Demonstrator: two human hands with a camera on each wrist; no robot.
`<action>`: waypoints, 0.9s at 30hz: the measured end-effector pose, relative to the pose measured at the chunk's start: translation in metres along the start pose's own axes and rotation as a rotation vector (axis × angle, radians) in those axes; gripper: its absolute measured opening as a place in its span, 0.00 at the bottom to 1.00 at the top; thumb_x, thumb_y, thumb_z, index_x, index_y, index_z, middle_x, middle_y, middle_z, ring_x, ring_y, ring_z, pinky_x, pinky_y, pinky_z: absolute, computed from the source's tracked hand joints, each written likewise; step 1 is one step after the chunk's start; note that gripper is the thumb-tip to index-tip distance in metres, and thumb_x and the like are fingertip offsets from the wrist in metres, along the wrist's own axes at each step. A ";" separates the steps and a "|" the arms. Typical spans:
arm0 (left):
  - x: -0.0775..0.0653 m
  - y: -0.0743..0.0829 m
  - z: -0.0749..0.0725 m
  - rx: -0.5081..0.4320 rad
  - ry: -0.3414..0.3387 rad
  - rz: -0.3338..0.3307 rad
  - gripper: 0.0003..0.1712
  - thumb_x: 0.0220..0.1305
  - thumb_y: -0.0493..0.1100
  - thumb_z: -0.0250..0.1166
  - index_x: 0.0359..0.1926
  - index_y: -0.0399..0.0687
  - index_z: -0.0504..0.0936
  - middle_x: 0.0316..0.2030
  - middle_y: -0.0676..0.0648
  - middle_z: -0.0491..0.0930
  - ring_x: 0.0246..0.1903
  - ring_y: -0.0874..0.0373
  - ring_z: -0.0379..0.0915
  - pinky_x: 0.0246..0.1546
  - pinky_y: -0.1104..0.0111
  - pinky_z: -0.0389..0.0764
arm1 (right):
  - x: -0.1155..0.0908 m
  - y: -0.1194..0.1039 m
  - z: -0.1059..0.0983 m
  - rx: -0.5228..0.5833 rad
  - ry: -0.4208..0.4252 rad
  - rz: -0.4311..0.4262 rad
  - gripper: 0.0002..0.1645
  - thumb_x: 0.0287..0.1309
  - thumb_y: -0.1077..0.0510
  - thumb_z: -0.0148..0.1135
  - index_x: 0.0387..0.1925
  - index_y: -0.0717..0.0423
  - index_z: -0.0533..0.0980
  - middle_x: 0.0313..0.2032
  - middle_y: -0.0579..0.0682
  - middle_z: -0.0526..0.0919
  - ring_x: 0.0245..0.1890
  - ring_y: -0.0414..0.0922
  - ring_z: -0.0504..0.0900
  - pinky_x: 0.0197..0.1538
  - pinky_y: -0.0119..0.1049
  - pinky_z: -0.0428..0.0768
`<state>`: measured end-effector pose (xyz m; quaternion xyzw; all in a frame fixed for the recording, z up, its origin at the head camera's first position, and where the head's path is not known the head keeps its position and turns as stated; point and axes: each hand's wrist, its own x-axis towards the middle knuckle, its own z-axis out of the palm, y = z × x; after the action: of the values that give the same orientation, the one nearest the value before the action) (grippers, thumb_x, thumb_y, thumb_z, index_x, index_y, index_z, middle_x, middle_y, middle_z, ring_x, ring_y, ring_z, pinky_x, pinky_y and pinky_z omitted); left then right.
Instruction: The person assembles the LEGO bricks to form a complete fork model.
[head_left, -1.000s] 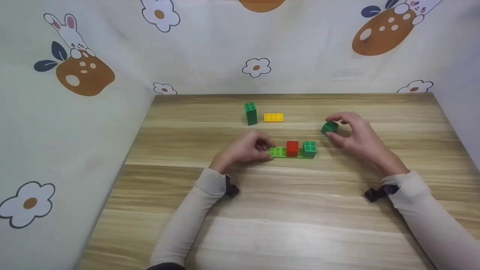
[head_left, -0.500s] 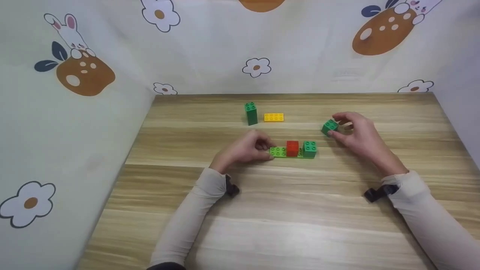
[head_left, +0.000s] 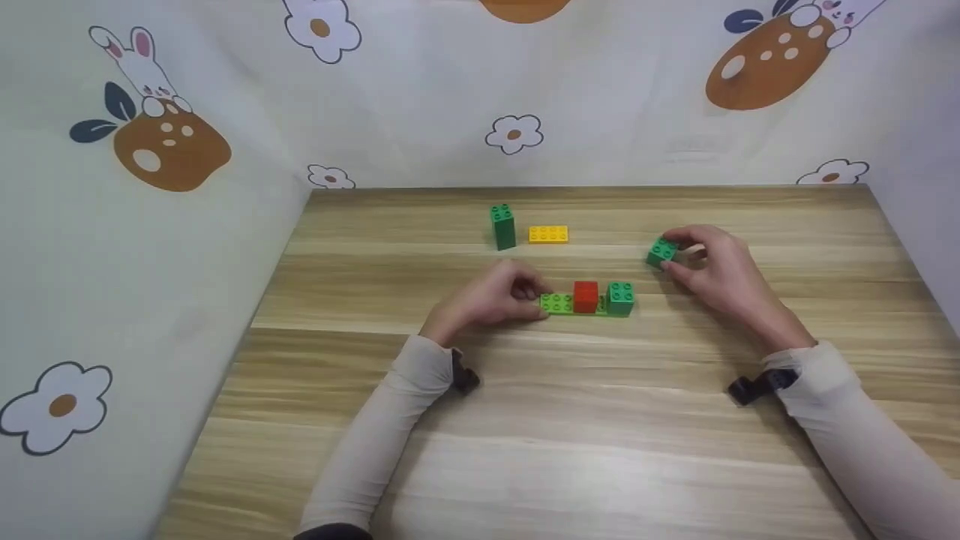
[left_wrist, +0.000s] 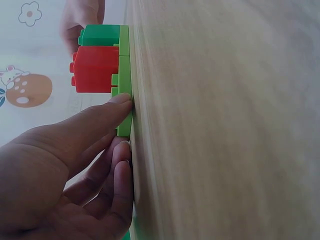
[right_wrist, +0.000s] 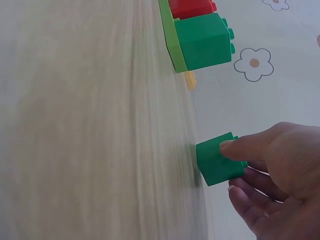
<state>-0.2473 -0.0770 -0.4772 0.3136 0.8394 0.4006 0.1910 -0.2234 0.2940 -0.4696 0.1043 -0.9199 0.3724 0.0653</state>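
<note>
My left hand (head_left: 495, 294) pinches the left end of a long light-green toy brick plate (left_wrist: 124, 112) lying on the table, thumb on the near side. A red brick (head_left: 586, 297) is mounted near the plate's middle, and a green brick (head_left: 620, 298) sits on its right end. Studs show bare at the left end and between the two bricks. Off to the right, behind the plate, my right hand (head_left: 716, 262) holds a second green brick (right_wrist: 219, 159) between thumb and fingers, its studs facing up and the brick turned at an angle.
A tall green block (head_left: 503, 227) stands upright at the back of the wooden table (head_left: 525, 420). Beside it lies a flat yellow brick (head_left: 548, 235). A patterned curtain (head_left: 420, 90) rises behind the table's rear edge.
The right hand's fingers have shifted back off the top of the green brick, exposing its studs, then closed on its side. The brick has moved slightly. The left hand stays put.
</note>
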 end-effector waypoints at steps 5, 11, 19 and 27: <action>-0.001 0.000 0.000 0.002 0.001 -0.005 0.17 0.64 0.40 0.80 0.53 0.44 0.91 0.45 0.48 0.89 0.43 0.61 0.81 0.51 0.68 0.85 | 0.001 -0.002 0.000 0.008 0.004 -0.003 0.26 0.64 0.64 0.75 0.63 0.59 0.82 0.57 0.61 0.86 0.58 0.56 0.84 0.60 0.54 0.82; -0.001 0.000 0.000 0.012 0.001 0.005 0.16 0.64 0.40 0.80 0.52 0.44 0.91 0.44 0.48 0.90 0.42 0.61 0.81 0.50 0.68 0.85 | 0.001 -0.006 0.002 0.021 0.005 0.002 0.27 0.66 0.62 0.75 0.65 0.58 0.81 0.58 0.60 0.85 0.57 0.57 0.85 0.60 0.55 0.84; -0.001 0.002 0.000 0.036 0.003 -0.001 0.15 0.64 0.40 0.80 0.52 0.45 0.92 0.44 0.48 0.90 0.42 0.61 0.81 0.50 0.68 0.84 | 0.003 -0.013 0.007 0.058 0.010 -0.033 0.26 0.68 0.60 0.74 0.65 0.59 0.81 0.57 0.59 0.85 0.58 0.57 0.84 0.61 0.58 0.84; -0.002 0.002 0.000 0.021 0.000 -0.013 0.16 0.64 0.40 0.80 0.52 0.44 0.92 0.44 0.48 0.90 0.42 0.60 0.80 0.50 0.68 0.84 | 0.007 -0.024 0.014 0.069 0.054 -0.085 0.25 0.67 0.60 0.75 0.63 0.58 0.82 0.54 0.57 0.87 0.55 0.55 0.86 0.55 0.33 0.84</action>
<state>-0.2452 -0.0769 -0.4751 0.3103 0.8455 0.3907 0.1905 -0.2251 0.2664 -0.4627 0.1352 -0.8992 0.4034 0.1021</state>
